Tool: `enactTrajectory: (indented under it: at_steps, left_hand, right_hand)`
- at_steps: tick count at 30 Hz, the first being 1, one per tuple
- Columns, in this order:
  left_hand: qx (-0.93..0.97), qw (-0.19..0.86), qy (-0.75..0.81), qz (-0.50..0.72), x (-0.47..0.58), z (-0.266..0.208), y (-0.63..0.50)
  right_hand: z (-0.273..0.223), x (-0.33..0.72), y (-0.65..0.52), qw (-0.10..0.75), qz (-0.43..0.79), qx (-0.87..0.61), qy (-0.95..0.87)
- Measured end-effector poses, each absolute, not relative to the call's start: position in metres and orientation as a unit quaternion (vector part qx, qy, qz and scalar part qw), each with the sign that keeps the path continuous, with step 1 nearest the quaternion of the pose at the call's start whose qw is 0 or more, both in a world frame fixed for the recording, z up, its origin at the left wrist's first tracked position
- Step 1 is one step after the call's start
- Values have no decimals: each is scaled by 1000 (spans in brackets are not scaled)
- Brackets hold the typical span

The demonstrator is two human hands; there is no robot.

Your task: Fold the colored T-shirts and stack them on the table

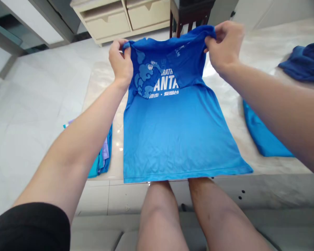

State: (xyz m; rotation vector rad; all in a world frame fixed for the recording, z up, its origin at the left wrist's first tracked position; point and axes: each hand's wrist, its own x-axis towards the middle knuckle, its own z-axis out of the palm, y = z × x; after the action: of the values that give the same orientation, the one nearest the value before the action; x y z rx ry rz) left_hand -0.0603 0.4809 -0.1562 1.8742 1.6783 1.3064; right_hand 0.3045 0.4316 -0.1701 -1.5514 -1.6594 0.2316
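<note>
A blue T-shirt (172,129) with white lettering and a pale blue cloud-like print lies on a marble-look table, its hem near the table's front edge. My left hand (121,62) pinches its upper left corner, fingers closed on the cloth. At the upper right, my right hand (226,45) grips the other corner the same way. Between my hands the top of the shirt is lifted and folds over, covering part of the lettering. The lower part lies spread out.
Folded clothes (102,157) in teal, purple and blue lie left of the shirt. On the right are a bright blue garment (267,136) and a dark blue one (306,62). A cream cabinet (107,26) and a dark stool (191,14) stand beyond the table (251,153).
</note>
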Motion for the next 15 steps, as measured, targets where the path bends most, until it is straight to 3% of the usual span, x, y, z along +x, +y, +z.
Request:
enactTrajectory:
  at_steps: [4,7,12,15]
  left_hand:
    - [689,118,512,498,-82,-150,397]
    - [709,84,504,486,-111,-166,307]
    - [827,138,468,278,-144,-202,192]
    - [863,142,453,173,-142,-211,166]
  right_hand:
    - [-146,310,334,454,40,-606,-652]
    - [-157,326,241,455,14,-567,-687]
    - [-203,345,127,268,64,-510,-815]
    - [-218,338,102,221,60,-514,-827]
